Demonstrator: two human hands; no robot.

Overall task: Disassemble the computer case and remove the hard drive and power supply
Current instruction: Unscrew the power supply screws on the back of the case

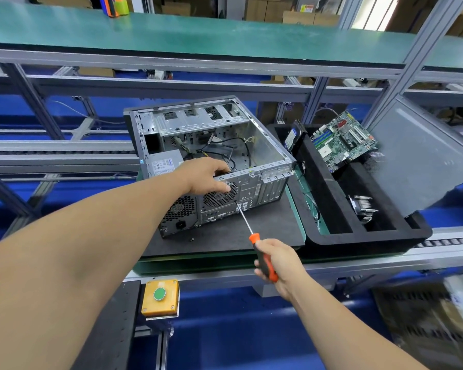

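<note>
An open grey computer case (267,145) lies on its side on a dark mat (278,231), rear panel toward me. Inside at the near left sits the power supply (166,162) with a white label; loose black cables lie on the case floor. My left hand (206,176) grips the top edge of the rear panel, thumb over the round fan grille (219,197). My right hand (275,260) holds an orange-and-black screwdriver (263,256), its tip against the rear panel just right of the fan grille. A hard drive (293,138) stands on edge in the black foam tray.
The black foam tray (358,236) at right holds a green motherboard (344,141) and a finned heatsink (362,206). A grey side panel (422,161) leans at the far right. A small screw (191,239) lies on the mat. A yellow box with a green button (160,296) sits below the bench edge.
</note>
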